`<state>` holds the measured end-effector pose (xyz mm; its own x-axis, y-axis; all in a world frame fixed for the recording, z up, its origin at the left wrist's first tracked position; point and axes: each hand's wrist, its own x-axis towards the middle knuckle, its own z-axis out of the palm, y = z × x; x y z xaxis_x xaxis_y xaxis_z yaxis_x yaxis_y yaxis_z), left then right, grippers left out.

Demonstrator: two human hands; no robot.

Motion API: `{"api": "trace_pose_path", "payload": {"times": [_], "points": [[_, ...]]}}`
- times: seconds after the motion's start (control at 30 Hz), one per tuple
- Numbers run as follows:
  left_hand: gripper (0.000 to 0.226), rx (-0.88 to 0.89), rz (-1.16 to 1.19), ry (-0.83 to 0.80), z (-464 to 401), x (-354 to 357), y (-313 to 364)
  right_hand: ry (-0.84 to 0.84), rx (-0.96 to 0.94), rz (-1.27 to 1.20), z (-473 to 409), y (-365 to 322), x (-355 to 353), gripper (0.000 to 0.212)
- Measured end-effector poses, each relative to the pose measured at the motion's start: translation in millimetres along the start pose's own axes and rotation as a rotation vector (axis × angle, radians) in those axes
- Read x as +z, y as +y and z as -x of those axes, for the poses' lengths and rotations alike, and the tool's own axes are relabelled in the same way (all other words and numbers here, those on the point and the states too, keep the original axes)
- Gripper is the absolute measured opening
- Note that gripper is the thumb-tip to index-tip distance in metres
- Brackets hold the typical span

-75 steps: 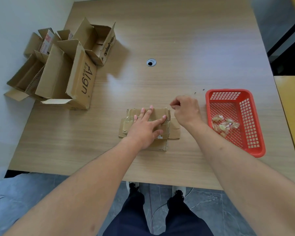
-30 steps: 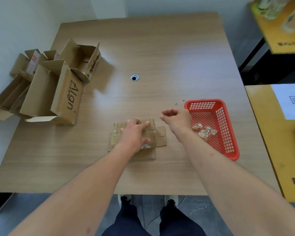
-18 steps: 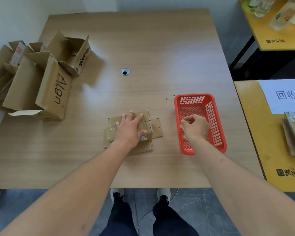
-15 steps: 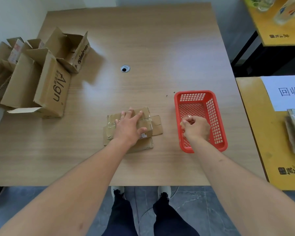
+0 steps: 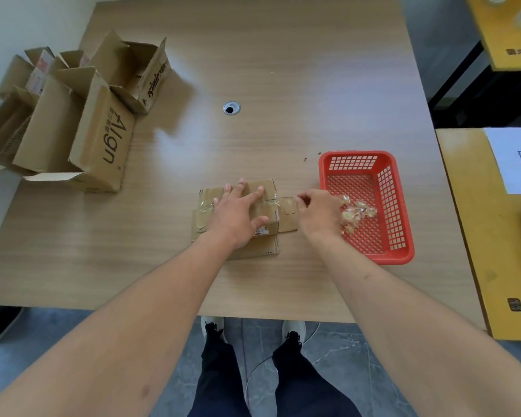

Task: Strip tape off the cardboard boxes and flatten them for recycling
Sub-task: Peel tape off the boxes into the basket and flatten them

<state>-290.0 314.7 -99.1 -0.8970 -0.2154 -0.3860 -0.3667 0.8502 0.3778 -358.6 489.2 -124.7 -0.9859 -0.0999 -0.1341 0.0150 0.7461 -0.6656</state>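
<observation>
A small flattened cardboard box (image 5: 265, 251) lies near the table's front edge. My left hand (image 5: 238, 215) presses on its top with straight, spread fingers. A clear tape strip (image 5: 285, 203) runs across the box onto its right flap. My right hand (image 5: 318, 215) sits at that flap, its curled fingertips pinching the end of the strip. Right of the box stands a red plastic basket (image 5: 355, 153) holding crumpled wads of clear tape (image 5: 355, 215).
Several open cardboard boxes stand at the table's left, the nearest marked "Align" (image 5: 103, 139), another behind it (image 5: 145, 73). A cable hole (image 5: 231, 108) sits mid-table. A yellow table (image 5: 478, 236) with a white sheet (image 5: 518, 158) adjoins on the right.
My right hand went from the box to the red basket, left a tape piece there, and has come back to the box's right flap. My left hand stayed on the box.
</observation>
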Motion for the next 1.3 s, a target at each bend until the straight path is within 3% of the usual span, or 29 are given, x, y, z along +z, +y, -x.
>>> {"api": "trace_pose_path", "payload": {"times": [0.2, 0.3, 0.37, 0.47, 0.57, 0.67, 0.97, 1.07, 1.23, 1.3], "points": [[0.072, 0.006, 0.008, 0.003, 0, 0, -1, 0.219, 0.223, -0.113, -14, 20, -23, 0.013], [0.071, 0.006, 0.008, 0.005, 0, 1, -1, 0.262, 0.183, -0.067, -14, 32, -32, 0.011], [0.072, 0.005, 0.012, -0.002, -2, 0, -1, 0.164, 0.029, 0.010, -12, 33, -28, 0.004], [0.073, 0.004, 0.023, -0.007, -5, -4, -2, -0.088, -0.138, 0.116, -14, 21, -7, 0.022], [0.072, 0.025, 0.052, 0.005, -8, -7, -6, -0.287, -0.141, 0.289, -21, 8, 22, 0.044], [0.071, 0.056, 0.093, 0.028, -13, -6, -13, -0.361, -0.098, 0.402, -27, 5, 42, 0.040], [0.068, 0.080, 0.107, 0.020, -23, -6, -19, -0.067, -0.123, 0.353, -28, -3, 47, 0.028], [0.068, 0.077, 0.088, 0.003, -21, -8, -17, 0.041, -0.091, 0.303, -29, -6, 22, 0.010], [0.069, 0.068, 0.074, -0.020, -19, -12, -13, 0.138, 0.012, 0.177, -26, 7, -27, 0.024], [0.069, 0.066, 0.073, -0.026, -19, -12, -12, 0.177, 0.064, 0.147, -24, 15, -40, 0.019]]}}
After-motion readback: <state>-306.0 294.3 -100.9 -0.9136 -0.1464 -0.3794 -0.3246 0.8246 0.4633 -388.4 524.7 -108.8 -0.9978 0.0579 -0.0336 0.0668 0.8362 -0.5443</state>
